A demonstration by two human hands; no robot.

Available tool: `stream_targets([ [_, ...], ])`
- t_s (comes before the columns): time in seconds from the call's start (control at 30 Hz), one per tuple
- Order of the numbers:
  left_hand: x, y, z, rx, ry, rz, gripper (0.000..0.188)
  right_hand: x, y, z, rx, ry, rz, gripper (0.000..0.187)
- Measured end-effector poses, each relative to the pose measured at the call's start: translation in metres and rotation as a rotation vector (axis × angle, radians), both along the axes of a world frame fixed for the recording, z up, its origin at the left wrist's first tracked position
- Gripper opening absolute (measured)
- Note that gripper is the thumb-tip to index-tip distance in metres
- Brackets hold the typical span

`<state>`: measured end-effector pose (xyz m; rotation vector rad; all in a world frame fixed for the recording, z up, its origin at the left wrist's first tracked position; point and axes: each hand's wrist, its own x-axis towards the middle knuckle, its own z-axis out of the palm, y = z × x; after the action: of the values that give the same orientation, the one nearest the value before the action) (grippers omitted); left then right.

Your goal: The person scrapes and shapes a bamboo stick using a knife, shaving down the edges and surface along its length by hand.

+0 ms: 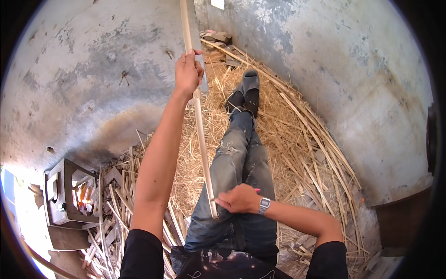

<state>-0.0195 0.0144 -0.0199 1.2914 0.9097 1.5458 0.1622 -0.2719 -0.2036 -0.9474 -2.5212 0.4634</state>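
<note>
A long, pale bamboo strip (200, 132) runs from the top of the view down to my left thigh. High up on it, my left hand (188, 73) is closed round the strip with the arm stretched out. My right hand (240, 199) is closed beside the strip's lower end, above my thighs. A small pink end (257, 190) shows behind that hand, and a thin dark edge lies by its fingertips against the strip. Most of what the right hand holds is hidden in the fingers.
My crossed legs (239, 144) stretch over straw-like shavings (274, 135). Long strips (320, 132) lie along the right wall (362, 83). More offcuts (116, 204) pile up at the left, next to a dark box-like frame (65, 195). Wood blocks (216, 37) sit at the far corner.
</note>
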Motion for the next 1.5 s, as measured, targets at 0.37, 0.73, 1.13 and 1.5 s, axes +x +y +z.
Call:
stream_targets([
  [0.37, 0.005, -0.011, 0.026, 0.028, -0.015, -0.028, 0.032, -0.003, 0.008, 0.009, 0.037, 0.148, -0.109, 0.036],
  [0.73, -0.006, 0.002, -0.014, -0.013, -0.088, -0.060, 0.033, 0.006, -0.012, -0.004, -0.182, -0.040, 0.057, 0.041],
  [1.13, -0.073, -0.002, 0.092, 0.256, -0.089, 0.141, 0.038, 0.060, -0.002, 0.004, -0.363, 0.034, 0.098, 0.031],
  [1.5, -0.078, -0.048, 0.138, 0.334, -0.255, 0.172, 0.033, 0.027, 0.024, 0.095, -0.259, 0.592, -0.251, 0.029],
])
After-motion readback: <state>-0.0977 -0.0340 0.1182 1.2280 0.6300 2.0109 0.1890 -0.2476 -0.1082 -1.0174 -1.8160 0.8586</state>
